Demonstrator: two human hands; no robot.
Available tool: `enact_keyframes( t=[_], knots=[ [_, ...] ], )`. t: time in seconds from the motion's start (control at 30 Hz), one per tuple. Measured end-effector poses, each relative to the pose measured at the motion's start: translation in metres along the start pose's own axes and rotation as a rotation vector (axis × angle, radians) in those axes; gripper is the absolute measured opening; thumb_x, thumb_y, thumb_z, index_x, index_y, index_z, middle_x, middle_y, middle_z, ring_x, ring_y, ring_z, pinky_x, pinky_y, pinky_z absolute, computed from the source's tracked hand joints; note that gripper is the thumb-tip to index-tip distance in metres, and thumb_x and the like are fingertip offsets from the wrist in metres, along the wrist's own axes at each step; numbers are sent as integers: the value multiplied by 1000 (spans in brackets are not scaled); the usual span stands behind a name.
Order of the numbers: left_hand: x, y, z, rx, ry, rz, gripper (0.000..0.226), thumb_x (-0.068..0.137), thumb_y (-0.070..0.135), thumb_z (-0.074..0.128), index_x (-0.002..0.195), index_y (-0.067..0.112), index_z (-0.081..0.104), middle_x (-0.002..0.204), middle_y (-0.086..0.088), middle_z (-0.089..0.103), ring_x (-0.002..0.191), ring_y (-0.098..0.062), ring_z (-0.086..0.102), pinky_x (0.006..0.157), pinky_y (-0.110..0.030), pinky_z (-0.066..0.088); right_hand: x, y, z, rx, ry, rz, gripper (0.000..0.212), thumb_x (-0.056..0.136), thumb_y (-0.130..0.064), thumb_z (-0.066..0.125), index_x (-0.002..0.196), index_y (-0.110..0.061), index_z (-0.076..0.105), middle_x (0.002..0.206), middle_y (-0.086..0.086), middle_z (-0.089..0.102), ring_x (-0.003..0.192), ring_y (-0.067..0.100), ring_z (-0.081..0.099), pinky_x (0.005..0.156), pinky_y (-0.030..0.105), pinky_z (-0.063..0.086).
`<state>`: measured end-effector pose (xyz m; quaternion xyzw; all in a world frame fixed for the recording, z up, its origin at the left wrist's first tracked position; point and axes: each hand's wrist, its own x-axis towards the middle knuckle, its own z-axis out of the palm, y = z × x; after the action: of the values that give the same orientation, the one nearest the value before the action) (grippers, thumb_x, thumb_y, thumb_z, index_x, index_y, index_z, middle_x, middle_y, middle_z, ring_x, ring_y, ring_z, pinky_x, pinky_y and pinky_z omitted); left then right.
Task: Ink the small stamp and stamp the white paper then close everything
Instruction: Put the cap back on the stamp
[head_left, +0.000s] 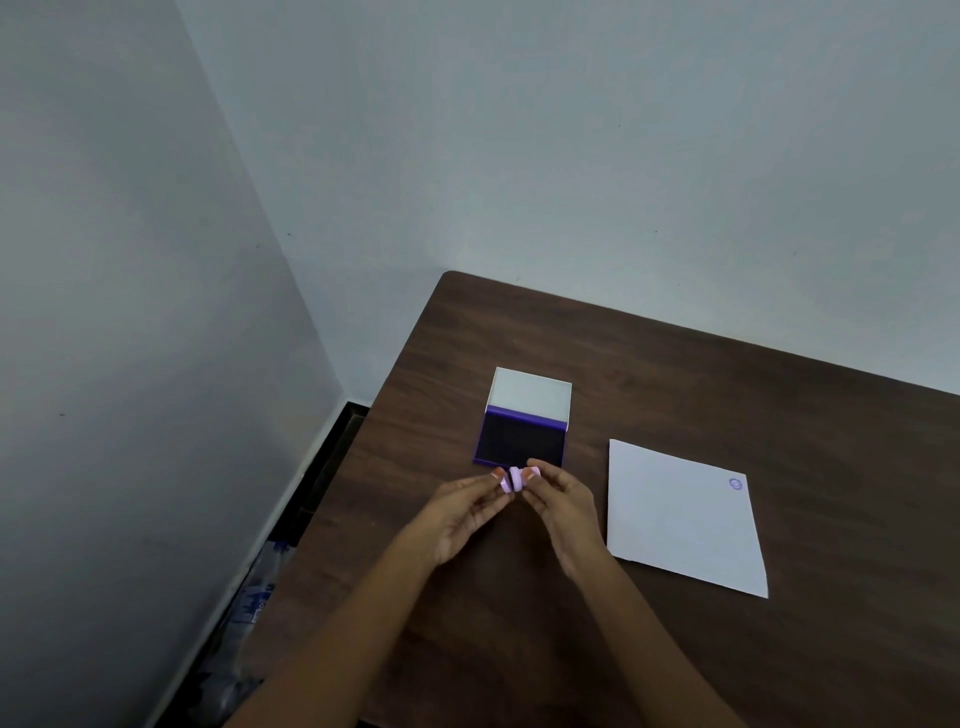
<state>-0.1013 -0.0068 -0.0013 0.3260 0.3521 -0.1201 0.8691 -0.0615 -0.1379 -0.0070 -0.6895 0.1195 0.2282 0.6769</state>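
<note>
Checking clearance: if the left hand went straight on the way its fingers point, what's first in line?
Likely the right hand: the left hand points up-right, with the small stamp pinched between both. Past those lies the open ink pad. Depth is unclear.

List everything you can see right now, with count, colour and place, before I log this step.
ink pad: one, purple case, dark pad, white lid open, mid-table.
white paper: one, white, right of the ink pad, flat on the table.
stamp mark: one, purple, round, near the paper's far right corner.
small stamp: one, lilac, apparently in two pieces, held just in front of the ink pad.
table: one, dark brown wood.
plastic bag: one, clear with blue print, on the floor left of the table.
left hand: pinching the stamp.
right hand: pinching the stamp.
</note>
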Motion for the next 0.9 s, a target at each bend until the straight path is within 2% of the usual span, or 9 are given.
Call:
enact_keyframes(
  t=[0.13, 0.23, 0.33, 0.4, 0.57, 0.67, 0.77, 0.83, 0.9],
  knots=[
    [2, 0, 1, 16, -2, 13, 12, 82, -1, 58, 89, -2, 68, 82, -17, 73, 79, -22, 71, 67, -25, 59, -2, -4, 2, -89, -20, -74, 30, 79, -17, 65, 108, -10, 60, 107, 9, 64, 99, 21, 59, 89, 32, 47],
    [2, 0, 2, 58, -49, 23, 16, 80, 0, 61, 94, -1, 68, 90, -16, 73, 87, -22, 69, 71, -25, 58, -3, -7, 2, -133, -30, -111, 31, 77, -17, 68, 106, -11, 61, 104, 8, 65, 98, 21, 59, 88, 32, 47],
    [2, -1, 4, 124, -109, 45, 24, 67, 5, 70, 91, 2, 71, 91, -13, 74, 91, -20, 69, 70, -22, 57, -2, -7, 2, -168, -19, -124, 31, 75, -16, 70, 104, -11, 62, 104, 7, 65, 98, 20, 59, 87, 31, 47],
    [3, -1, 4, 166, -94, 64, 27, 62, 6, 73, 89, 4, 72, 91, -13, 74, 90, -20, 69, 70, -22, 57, 0, -8, 1, -185, -20, -121, 31, 74, -16, 71, 103, -11, 63, 103, 8, 66, 96, 20, 59, 84, 29, 48],
    [8, -3, 1, 255, -26, 109, 24, 75, 4, 68, 98, 3, 68, 102, -15, 70, 92, -20, 68, 74, -23, 57, 3, -8, 2, -222, 2, -114, 27, 74, -15, 72, 100, -11, 64, 100, 7, 66, 95, 20, 59, 87, 32, 47],
    [8, -4, -2, 356, -31, 119, 22, 77, 9, 67, 99, 6, 67, 104, -11, 69, 95, -18, 66, 76, -22, 56, 3, -4, 4, -303, 30, -167, 26, 74, -16, 71, 99, -14, 63, 92, -2, 63, 89, 13, 58, 82, 24, 46],
    [12, -2, -7, 478, 156, 194, 11, 85, 19, 60, 89, 11, 66, 95, -11, 69, 89, -17, 65, 72, -23, 53, 2, 2, 8, -429, 22, -274, 11, 79, -15, 66, 89, -17, 63, 82, -5, 62, 78, 5, 58, 71, 13, 44],
    [17, 1, -12, 511, 317, 278, 15, 89, 22, 52, 86, 12, 63, 85, -7, 67, 82, -17, 64, 67, -22, 51, 1, 9, 10, -547, -17, -323, 7, 82, -14, 63, 89, -14, 64, 88, 2, 67, 73, 0, 55, 71, 10, 42],
    [20, 5, -17, 546, 373, 344, 17, 91, 19, 49, 93, 9, 63, 82, -5, 66, 80, -15, 62, 67, -21, 50, 2, 16, 11, -655, -58, -353, 12, 82, -14, 62, 93, -11, 63, 97, 8, 68, 78, 4, 56, 73, 12, 42]
  ],
)
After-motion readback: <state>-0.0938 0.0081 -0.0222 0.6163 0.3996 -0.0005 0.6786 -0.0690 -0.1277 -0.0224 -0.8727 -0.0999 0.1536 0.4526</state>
